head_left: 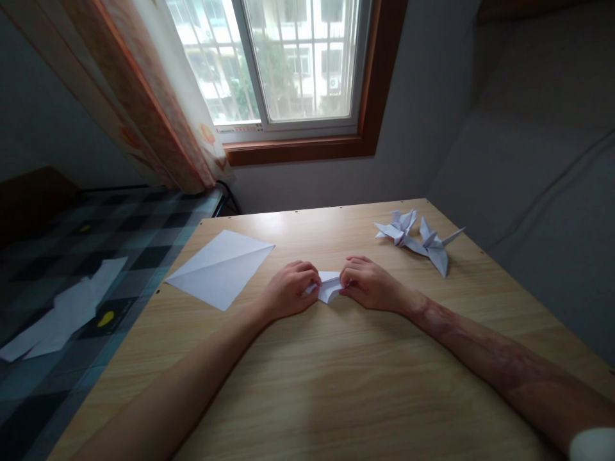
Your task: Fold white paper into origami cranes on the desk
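Observation:
Between my two hands is a small piece of folded white paper (pixel 329 286), held low over the middle of the table. The fingers of my left hand (pixel 294 288) pinch its left side. On its right side, my right hand (pixel 368 283) grips it with thumb and fingers closed. Part of the paper's edges is hidden behind the fingertips. To the left lies a flat white square sheet (pixel 222 269) with a crease across it. Several folded paper cranes (pixel 400 229) sit together at the back right, beyond my right hand.
The wooden table (pixel 336 378) has its far edge below a window (pixel 302 61). Left of it is a bed with a checked cover (pixel 148 237), where loose white paper pieces (pixel 67 314) lie. A curtain (pixel 144 96) hangs over the bed.

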A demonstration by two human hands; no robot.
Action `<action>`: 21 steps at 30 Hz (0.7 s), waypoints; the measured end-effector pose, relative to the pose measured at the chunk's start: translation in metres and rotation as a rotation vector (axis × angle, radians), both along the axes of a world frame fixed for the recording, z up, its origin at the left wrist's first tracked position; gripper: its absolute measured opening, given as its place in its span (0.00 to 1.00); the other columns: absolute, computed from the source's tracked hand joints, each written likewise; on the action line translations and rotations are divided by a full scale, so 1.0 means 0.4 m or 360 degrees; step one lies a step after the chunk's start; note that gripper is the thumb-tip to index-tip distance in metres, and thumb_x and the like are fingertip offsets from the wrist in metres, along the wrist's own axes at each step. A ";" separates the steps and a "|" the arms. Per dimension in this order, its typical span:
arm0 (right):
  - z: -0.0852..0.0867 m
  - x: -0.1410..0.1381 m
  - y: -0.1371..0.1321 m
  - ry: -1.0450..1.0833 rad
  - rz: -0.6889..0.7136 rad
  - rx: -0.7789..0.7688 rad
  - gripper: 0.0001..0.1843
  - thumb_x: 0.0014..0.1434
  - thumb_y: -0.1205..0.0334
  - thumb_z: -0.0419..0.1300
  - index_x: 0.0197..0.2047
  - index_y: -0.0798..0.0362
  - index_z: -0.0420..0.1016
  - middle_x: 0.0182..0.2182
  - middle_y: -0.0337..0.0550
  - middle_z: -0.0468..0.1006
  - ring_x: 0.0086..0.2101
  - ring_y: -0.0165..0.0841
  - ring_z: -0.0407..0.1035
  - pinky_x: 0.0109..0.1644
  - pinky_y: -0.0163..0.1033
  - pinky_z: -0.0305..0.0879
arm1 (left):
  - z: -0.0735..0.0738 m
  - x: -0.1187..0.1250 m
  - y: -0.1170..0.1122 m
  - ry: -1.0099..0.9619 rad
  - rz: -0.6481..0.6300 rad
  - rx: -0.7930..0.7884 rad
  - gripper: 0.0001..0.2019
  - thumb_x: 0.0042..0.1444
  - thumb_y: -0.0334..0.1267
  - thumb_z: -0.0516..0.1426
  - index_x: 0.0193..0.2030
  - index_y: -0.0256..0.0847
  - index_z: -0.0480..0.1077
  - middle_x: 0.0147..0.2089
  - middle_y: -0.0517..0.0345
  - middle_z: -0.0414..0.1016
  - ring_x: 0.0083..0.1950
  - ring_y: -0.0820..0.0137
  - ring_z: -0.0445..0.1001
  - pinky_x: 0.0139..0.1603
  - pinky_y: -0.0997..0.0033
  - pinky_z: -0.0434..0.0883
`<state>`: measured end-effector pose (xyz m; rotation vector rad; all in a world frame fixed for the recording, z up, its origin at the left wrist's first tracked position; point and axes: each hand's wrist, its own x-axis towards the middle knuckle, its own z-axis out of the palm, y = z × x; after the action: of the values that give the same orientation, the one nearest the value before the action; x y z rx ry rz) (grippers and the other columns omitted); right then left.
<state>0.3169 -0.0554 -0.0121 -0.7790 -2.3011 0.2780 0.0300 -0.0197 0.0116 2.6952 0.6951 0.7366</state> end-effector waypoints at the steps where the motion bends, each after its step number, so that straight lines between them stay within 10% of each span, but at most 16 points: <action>1: -0.001 0.000 0.000 0.0005 0.0008 0.0024 0.08 0.72 0.62 0.68 0.42 0.46 0.73 0.38 0.40 0.83 0.41 0.39 0.78 0.67 0.55 0.68 | -0.003 -0.001 0.000 0.0007 0.0013 0.0007 0.06 0.64 0.32 0.62 0.45 0.44 0.80 0.46 0.53 0.83 0.47 0.63 0.80 0.52 0.61 0.77; 7: 0.018 0.000 -0.009 0.0002 -0.0010 0.0080 0.05 0.71 0.63 0.66 0.42 0.45 0.74 0.44 0.42 0.88 0.43 0.40 0.82 0.68 0.56 0.69 | -0.012 0.000 -0.002 0.0046 0.0088 0.0001 0.25 0.65 0.32 0.60 0.68 0.46 0.75 0.46 0.52 0.81 0.48 0.60 0.79 0.54 0.60 0.78; 21: -0.010 0.007 0.014 0.0261 -0.0368 -0.0184 0.09 0.70 0.69 0.64 0.47 0.48 0.86 0.51 0.49 0.88 0.50 0.43 0.81 0.54 0.49 0.77 | -0.006 -0.001 -0.003 0.0163 0.0013 0.0024 0.26 0.64 0.34 0.62 0.69 0.46 0.74 0.71 0.45 0.75 0.67 0.50 0.75 0.69 0.46 0.75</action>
<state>0.3197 -0.0497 -0.0163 -1.0315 -2.0340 0.3577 0.0296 -0.0209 0.0092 2.7610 0.7277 0.6117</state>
